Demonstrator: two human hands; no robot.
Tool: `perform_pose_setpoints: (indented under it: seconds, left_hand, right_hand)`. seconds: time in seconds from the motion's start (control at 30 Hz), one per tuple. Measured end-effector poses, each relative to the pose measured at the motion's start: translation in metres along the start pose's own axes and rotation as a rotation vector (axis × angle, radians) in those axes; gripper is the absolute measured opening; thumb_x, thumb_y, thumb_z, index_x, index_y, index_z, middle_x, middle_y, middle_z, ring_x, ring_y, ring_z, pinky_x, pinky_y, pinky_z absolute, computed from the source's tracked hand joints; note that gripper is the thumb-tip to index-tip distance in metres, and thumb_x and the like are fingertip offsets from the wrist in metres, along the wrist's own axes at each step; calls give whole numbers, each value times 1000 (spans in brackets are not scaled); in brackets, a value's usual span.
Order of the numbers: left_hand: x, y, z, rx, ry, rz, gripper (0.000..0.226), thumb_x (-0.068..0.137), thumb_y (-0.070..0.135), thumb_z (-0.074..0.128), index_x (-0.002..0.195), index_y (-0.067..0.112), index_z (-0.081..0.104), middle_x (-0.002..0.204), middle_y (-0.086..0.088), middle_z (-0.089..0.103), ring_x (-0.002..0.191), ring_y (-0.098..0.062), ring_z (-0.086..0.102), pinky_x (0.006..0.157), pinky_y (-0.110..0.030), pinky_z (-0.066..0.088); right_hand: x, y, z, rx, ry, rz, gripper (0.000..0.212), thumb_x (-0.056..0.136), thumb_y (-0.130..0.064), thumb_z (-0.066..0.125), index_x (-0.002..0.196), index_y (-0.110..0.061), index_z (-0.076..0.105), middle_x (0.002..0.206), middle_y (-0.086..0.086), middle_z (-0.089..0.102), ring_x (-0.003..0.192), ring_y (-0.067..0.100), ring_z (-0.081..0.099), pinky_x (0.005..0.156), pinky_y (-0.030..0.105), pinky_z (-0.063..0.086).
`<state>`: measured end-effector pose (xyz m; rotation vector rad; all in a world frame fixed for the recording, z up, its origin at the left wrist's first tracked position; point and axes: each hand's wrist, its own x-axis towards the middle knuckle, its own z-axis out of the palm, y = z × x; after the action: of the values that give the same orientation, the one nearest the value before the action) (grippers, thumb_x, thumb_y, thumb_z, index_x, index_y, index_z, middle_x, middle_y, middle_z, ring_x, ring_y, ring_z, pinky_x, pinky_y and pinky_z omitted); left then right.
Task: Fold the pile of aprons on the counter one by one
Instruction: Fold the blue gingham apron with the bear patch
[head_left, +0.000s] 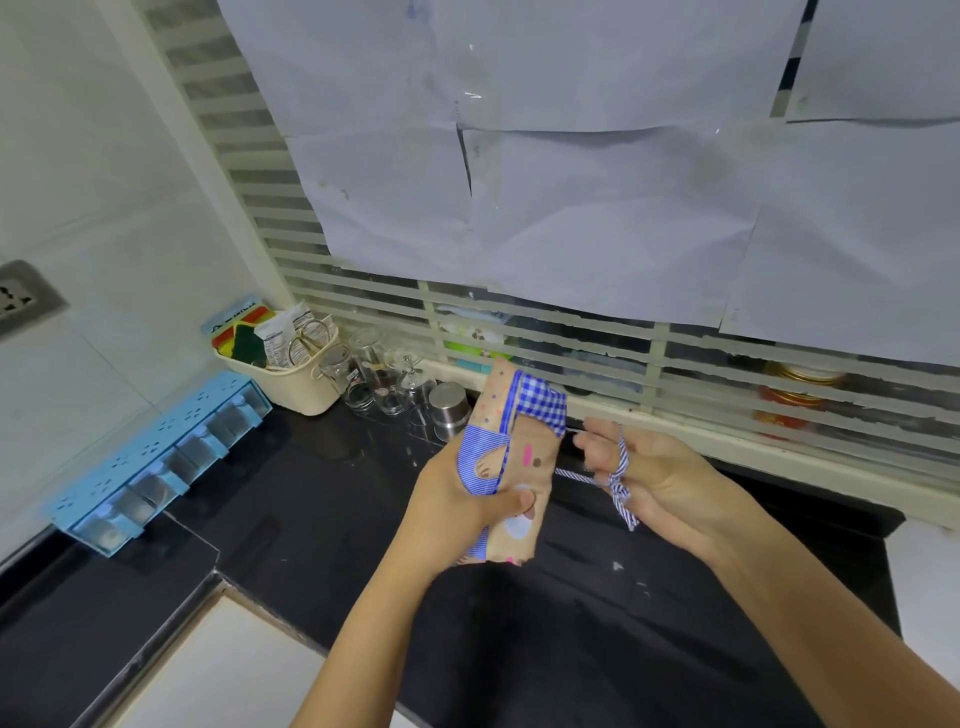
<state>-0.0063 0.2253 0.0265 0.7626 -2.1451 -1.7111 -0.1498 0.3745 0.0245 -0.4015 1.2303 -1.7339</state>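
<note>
Beige apron (511, 462) w/ blue check and stripe trim is folded down to a small bundle, held in the air above the black counter (311, 519), not touching it. Person's left hand (457, 499) grips the bundle, thumb pressed across the front, fingers round the back. Right hand (654, 478) is just beside it on the right, palm up, fingers curled, w/ the striped tie string (621, 488) looped round a couple of them; the string runs back to the bundle and its loose end hangs below the hand. Behind the apron by the window: steel cup (449, 410), some clear glasses (379, 379), a cream basket (296, 384) stuffed w/ packets. Blue spice rack (156, 462) on the left wall. Paper sheets (571, 182) cover most of the window
</note>
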Motion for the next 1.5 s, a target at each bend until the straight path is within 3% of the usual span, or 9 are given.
perform_pose_setpoints:
  seconds: [0.1, 0.43, 0.67, 0.8, 0.9, 1.07, 1.2, 1.37, 1.5]
  left_hand:
    - [-1, 0, 1, 162, -31, 68, 45, 72, 8, 81, 105, 32, 62, 92, 13, 72, 86, -5, 68, 76, -23, 54]
    - [-13, 15, 10, 795, -470, 270, 20, 76, 17, 68, 85, 31, 57, 82, 7, 65, 76, -14, 59, 65, -24, 43]
    - [-14, 4, 38, 1158, -506, 204, 10, 84, 24, 59, 85, 25, 49, 78, 0, 60, 70, -19, 53, 62, -26, 37]
    - [0, 0, 42, 977, -382, 86, 27, 86, 20, 54, 64, 25, 40, 61, 7, 45, 62, -15, 49, 53, -22, 36]
    - [7, -2, 33, 826, -335, 4, 15, 86, 20, 55, 72, 12, 55, 66, 5, 49, 69, -17, 53, 61, -26, 41]
    - [13, -9, 4, -30, -94, -317, 11, 74, -3, 72, 71, 6, 68, 61, -2, 68, 54, -11, 64, 51, -19, 48]
    - [10, -8, -11, -359, -168, -329, 23, 69, 0, 79, 88, -1, 67, 75, -16, 70, 60, -24, 67, 59, -31, 54]
    - [9, -10, -12, -526, -234, -301, 59, 59, 9, 80, 112, -8, 58, 82, -18, 68, 67, -27, 67, 66, -35, 56]
    - [-2, 1, 6, -710, -310, -305, 17, 79, -2, 63, 94, -8, 59, 49, -11, 59, 41, -17, 60, 50, -24, 52]
  right_hand:
    - [0, 3, 1, -109, -87, -67, 115, 40, -30, 96, 137, -3, 40, 124, 10, 63, 112, 22, 63, 84, 22, 53]
    - [-13, -7, -17, -729, -299, 28, 95, 67, -10, 85, 135, -49, 32, 127, 3, 60, 114, 28, 59, 98, 47, 48]
    - [-14, -12, 5, -1395, -447, -57, 78, 61, -49, 84, 126, -59, 43, 117, -24, 34, 111, -9, 32, 91, 11, 36]
    - [-14, 6, 26, -1424, -276, -261, 73, 61, -57, 79, 128, -47, 51, 102, -22, 33, 102, 2, 35, 83, 14, 39]
    - [-17, 12, 29, -1117, -273, -273, 30, 77, -45, 73, 104, -34, 68, 99, -17, 51, 96, 6, 53, 88, 23, 47]
    - [-27, 14, 17, -645, -309, -174, 31, 99, -30, 47, 82, -10, 64, 47, -7, 39, 47, 11, 37, 61, 20, 44]
    - [-25, 7, -3, -462, -303, -118, 25, 88, -20, 49, 67, -13, 61, 52, -1, 32, 48, 12, 29, 62, 25, 40]
    - [-27, -1, -6, -279, -315, -258, 29, 81, -14, 49, 63, -8, 70, 67, 11, 61, 70, 25, 58, 76, 25, 50]
    - [-31, 3, 14, -72, -180, -299, 27, 76, -9, 58, 77, 15, 69, 87, 29, 68, 48, 16, 53, 49, 21, 45]
